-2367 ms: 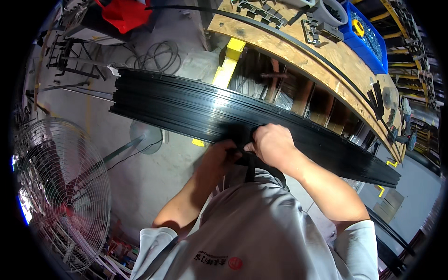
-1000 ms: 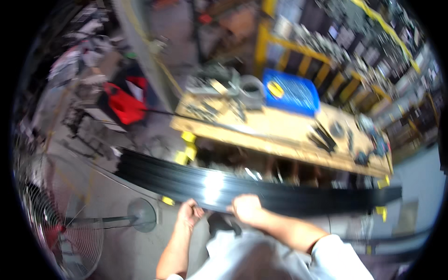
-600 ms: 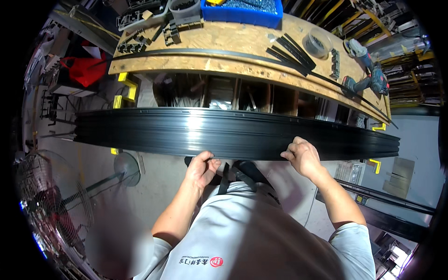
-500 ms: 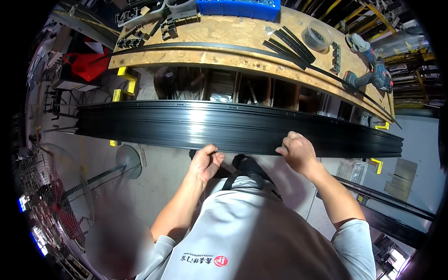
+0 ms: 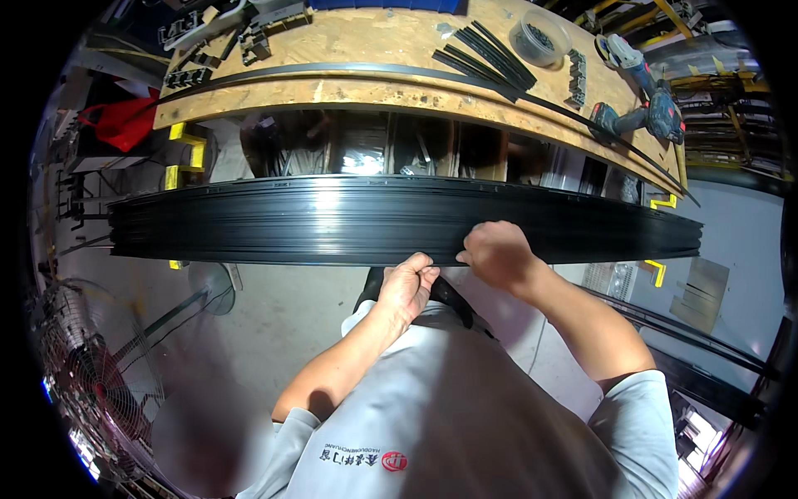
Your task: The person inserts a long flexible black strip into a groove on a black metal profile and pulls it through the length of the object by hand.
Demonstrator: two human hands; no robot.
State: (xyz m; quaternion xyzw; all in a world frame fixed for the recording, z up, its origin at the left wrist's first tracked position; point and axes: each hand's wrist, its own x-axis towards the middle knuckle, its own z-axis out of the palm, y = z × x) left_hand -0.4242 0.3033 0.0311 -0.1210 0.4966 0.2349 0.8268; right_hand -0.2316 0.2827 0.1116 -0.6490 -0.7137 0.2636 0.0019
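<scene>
Long black ribbed metal profiles [image 5: 366, 218] lie side by side as one band across the view in front of me, with a bright glare left of the middle. At their near edge my left hand [image 5: 407, 287] is closed, thumb and fingers pinched together at the rim. My right hand [image 5: 499, 256] is closed too, just to its right, lying over the near part of the band with the fingers curled under. Anything thin between the fingers of either hand is too small or hidden to make out.
Beyond the profiles stands a wooden workbench [image 5: 366, 93] with short black strips [image 5: 486, 58], a clear tub of small parts [image 5: 539, 40], a cordless drill [image 5: 644, 116] and an angle grinder [image 5: 628, 62]. Yellow brackets [image 5: 187, 150] flank the band. A fan [image 5: 100, 387] stands at left.
My left hand has moved right along the near edge, and my right hand slightly left, so they are closer together. The whole view has shifted a little.
</scene>
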